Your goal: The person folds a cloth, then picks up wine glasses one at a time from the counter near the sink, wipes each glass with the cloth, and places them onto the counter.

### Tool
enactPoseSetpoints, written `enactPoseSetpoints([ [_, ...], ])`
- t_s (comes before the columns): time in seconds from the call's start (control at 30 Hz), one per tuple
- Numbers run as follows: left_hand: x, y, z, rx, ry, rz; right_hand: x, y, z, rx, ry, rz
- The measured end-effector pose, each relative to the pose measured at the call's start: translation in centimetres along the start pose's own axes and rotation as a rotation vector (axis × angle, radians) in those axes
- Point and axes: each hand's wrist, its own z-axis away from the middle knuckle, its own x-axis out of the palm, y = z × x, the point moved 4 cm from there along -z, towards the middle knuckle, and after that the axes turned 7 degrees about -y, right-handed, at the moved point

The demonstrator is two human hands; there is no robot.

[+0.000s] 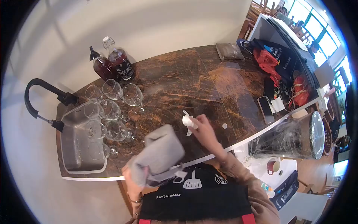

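My left hand [128, 174] is closed around a folded grey cloth [164, 147], held up over the counter's front edge. Part of the fingers is covered by the fabric. Over the dark marbled counter [179, 86], my right hand [204, 131] pinches a crumpled white tissue [188, 121]. A small white round cap [224, 126] lies on the counter to the right of that hand. Left of the cloth stand several clear stemmed glasses [132, 95], grouped beside and partly over the sink's edge.
A steel sink [74, 149] with a black faucet [48, 87] is at the left. Two dark bottles [121, 63] stand against the wall. A phone [265, 110], bags [266, 59] and a brown packet [229, 51] lie at the right. A plastic-wrapped cylinder [287, 138] stands beyond the front edge.
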Motion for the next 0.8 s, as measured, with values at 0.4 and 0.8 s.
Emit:
enactPoseSetpoints([
  [0.4,-4.3,-3.0,2.4,-0.179,0.46,-0.019,2.9,5.5,0.8,0.129,-0.271,-0.173],
  [0.8,-1.2,-1.8,-4.4,-0.181,0.312,0.214,2.3,-1.9,8.1,-0.128,-0.558,-0.575],
])
